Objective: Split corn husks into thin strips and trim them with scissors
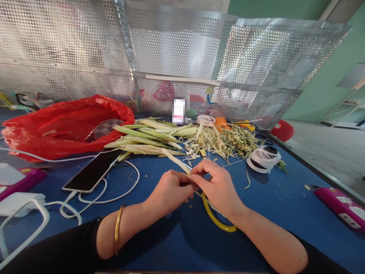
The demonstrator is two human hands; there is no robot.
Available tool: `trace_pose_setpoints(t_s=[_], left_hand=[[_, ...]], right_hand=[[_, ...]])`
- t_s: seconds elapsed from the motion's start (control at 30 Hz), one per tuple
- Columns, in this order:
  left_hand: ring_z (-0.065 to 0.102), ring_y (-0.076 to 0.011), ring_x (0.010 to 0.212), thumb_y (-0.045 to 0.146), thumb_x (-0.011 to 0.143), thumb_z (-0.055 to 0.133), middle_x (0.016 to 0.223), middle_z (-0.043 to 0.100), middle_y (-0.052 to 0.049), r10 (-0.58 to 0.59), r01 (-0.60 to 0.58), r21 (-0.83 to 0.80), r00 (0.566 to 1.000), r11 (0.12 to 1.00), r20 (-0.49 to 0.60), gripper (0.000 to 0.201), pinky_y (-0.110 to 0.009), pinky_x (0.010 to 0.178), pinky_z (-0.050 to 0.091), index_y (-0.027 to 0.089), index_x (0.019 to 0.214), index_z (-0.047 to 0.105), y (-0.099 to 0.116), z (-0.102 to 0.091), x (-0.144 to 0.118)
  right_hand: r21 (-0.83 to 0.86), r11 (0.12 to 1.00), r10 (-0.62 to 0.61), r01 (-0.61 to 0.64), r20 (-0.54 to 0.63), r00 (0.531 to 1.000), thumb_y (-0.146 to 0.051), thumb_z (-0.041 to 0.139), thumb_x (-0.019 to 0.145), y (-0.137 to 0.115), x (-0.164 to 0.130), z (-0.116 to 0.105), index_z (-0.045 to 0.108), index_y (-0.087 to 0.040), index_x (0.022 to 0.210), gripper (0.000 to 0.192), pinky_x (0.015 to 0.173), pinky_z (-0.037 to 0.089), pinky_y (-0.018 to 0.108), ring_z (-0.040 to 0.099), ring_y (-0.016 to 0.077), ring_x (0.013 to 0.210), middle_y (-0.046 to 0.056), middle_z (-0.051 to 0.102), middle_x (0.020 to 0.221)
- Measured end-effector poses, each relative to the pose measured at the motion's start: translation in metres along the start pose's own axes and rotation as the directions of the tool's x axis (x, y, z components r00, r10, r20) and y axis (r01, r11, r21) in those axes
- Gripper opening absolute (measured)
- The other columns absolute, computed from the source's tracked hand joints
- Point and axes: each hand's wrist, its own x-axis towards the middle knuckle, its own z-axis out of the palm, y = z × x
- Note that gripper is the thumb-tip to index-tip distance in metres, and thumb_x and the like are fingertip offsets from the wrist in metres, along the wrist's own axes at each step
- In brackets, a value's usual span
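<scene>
My left hand and my right hand meet over the front of the blue table, thumbs and fingers pinched together. Between them is a long pale plant stalk, which slants away to the upper left. A curved yellow tube shows under my right hand; whether that hand also touches it I cannot tell. Beyond my fingers lies a pile of pale green stalks. To its right spreads a heap of dry plant scraps. My fingertips are partly hidden by each other.
A red plastic bag sits at the left, with a tablet-like dark-screened device and a looping white cable before it. White tape or ribbon roll stands right of the scraps. A purple packet lies far right. Perforated metal panels border the back.
</scene>
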Motion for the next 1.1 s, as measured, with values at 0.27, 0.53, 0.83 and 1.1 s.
trace_pose_setpoints(t_s=[0.27, 0.53, 0.83, 1.1], left_hand=[[0.053, -0.01, 0.043, 0.023, 0.064, 0.054, 0.055, 0.062, 0.0, -0.073, 0.091, -0.151, 0.99, 0.984, 0.122, 0.016, -0.022, 0.048, 0.045, 0.015, 0.055, 0.065, 0.013, 0.0, -0.003], [0.051, -0.0094, 0.042, 0.012, 0.059, 0.051, 0.047, 0.058, 0.001, -0.092, 0.117, -0.151, 0.982, 0.982, 0.164, 0.017, -0.021, 0.048, 0.043, 0.015, 0.049, 0.064, 0.01, 0.0, -0.002], [0.059, -0.0124, 0.055, 0.047, 0.075, 0.061, 0.074, 0.071, -0.009, -0.125, 0.147, -0.47, 0.989, 0.87, 0.079, 0.037, -0.023, 0.055, 0.045, 0.011, 0.081, 0.07, 0.019, -0.014, 0.002], [0.056, -0.0107, 0.053, 0.037, 0.076, 0.064, 0.068, 0.068, -0.006, -0.078, 0.055, -0.455, 0.997, 0.889, -0.031, 0.025, -0.021, 0.053, 0.043, 0.012, 0.073, 0.065, 0.019, -0.021, 0.005]], right_hand=[[0.034, 0.999, -0.023, 0.025, -0.048, 0.999, -0.011, 0.055, 0.08, -0.002, -0.004, 0.003, 0.052, -0.02, 0.068, 0.015, 0.059, 0.039, 0.023, 0.049, 0.0125, 0.063, -0.002, 0.053, 0.068], [-0.034, 0.985, -0.167, 0.166, -0.01, 0.986, -0.007, 0.051, 0.081, -0.001, -0.005, 0.009, 0.047, -0.02, 0.07, 0.017, 0.065, 0.04, 0.027, 0.051, 0.0149, 0.07, 0.0, 0.054, 0.074], [-0.161, 0.971, -0.206, 0.179, -0.176, 0.963, -0.023, 0.05, 0.09, 0.009, 0.012, -0.026, 0.057, -0.02, 0.077, 0.015, 0.073, 0.043, 0.028, 0.057, 0.0169, 0.077, 0.003, 0.059, 0.079], [-0.17, 0.983, -0.033, 0.071, 0.217, 0.976, -0.029, 0.056, 0.087, 0.008, 0.01, -0.022, 0.056, -0.02, 0.064, 0.026, 0.057, 0.039, 0.024, 0.053, 0.0132, 0.062, -0.001, 0.055, 0.065]])
